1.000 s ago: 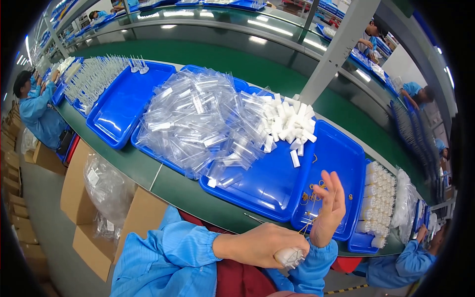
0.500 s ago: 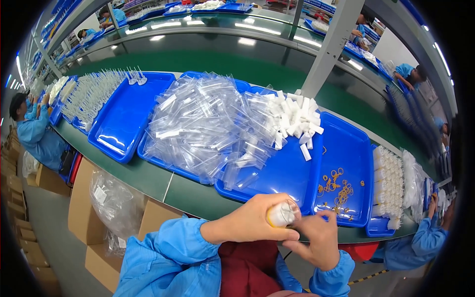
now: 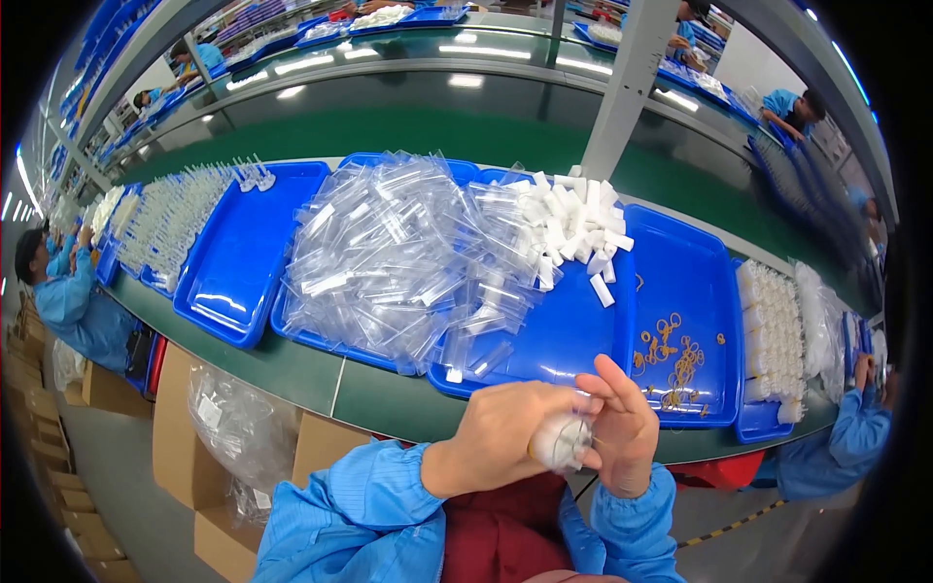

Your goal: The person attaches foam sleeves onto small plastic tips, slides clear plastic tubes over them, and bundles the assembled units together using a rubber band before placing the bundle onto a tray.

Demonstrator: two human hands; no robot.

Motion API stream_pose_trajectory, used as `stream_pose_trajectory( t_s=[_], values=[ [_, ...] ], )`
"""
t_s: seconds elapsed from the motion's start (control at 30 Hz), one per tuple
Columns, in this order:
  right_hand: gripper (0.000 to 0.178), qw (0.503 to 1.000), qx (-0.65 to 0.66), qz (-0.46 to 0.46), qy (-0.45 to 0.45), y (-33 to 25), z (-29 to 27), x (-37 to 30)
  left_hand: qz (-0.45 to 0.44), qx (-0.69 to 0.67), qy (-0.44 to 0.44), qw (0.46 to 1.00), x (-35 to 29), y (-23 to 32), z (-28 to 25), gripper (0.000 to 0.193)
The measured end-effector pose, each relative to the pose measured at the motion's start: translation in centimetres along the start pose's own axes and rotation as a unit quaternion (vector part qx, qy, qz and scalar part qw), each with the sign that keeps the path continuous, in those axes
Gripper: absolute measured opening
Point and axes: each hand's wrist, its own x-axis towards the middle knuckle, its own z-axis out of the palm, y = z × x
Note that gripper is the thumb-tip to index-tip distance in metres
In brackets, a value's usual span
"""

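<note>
Above my lap, my left hand (image 3: 505, 428) is wrapped round a short, round white bundle in clear plastic (image 3: 561, 443). Its end faces up, and motion blur hides the details. My right hand (image 3: 624, 428) is at the bundle's right side, fingers stretched upward and apart, with the thumb side close against it. Whether a band runs between the two is too blurred to make out. Beyond the hands, a blue tray holds clear plastic sleeves (image 3: 379, 257) and white cylindrical pieces (image 3: 573, 223). Yellow rubber bands (image 3: 685, 369) lie in the blue tray to the right.
A bare blue tray (image 3: 233, 282) and rows of thin-stemmed translucent parts (image 3: 170, 219) stand at left. Stacked white parts (image 3: 773, 321) are at far right. Below the green bench edge (image 3: 379, 403) sits a cardboard box (image 3: 175, 418) with plastic bags. Co-workers sit on both sides.
My right hand has risen and its fingers have straightened from a curled pose beside the bundle. My left hand still grips the bundle, now slightly lower. The whole view has shifted a little.
</note>
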Motion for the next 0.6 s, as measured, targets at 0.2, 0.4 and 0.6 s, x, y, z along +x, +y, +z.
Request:
stream_pose_trajectory(
  t_s=[0.2, 0.4, 0.6],
  values=[
    [0.084, 0.947, -0.263, -0.181, -0.038, -1.9, 1.1, 0.4, -0.088, 0.159, -0.133, 0.974, -1.1, 0.0, 0.6, 0.095],
    [0.041, 0.992, -0.105, -0.066, 0.029, -1.2, 2.9, -0.1, -0.15, 0.08, -0.149, 0.974, -1.4, 0.0, 1.4, 0.09],
    [0.044, 0.971, -0.184, -0.089, 0.127, -0.8, 1.7, 1.4, -0.292, -0.19, -0.081, 0.934, -1.5, -1.1, 0.0, 0.085]
  ],
)
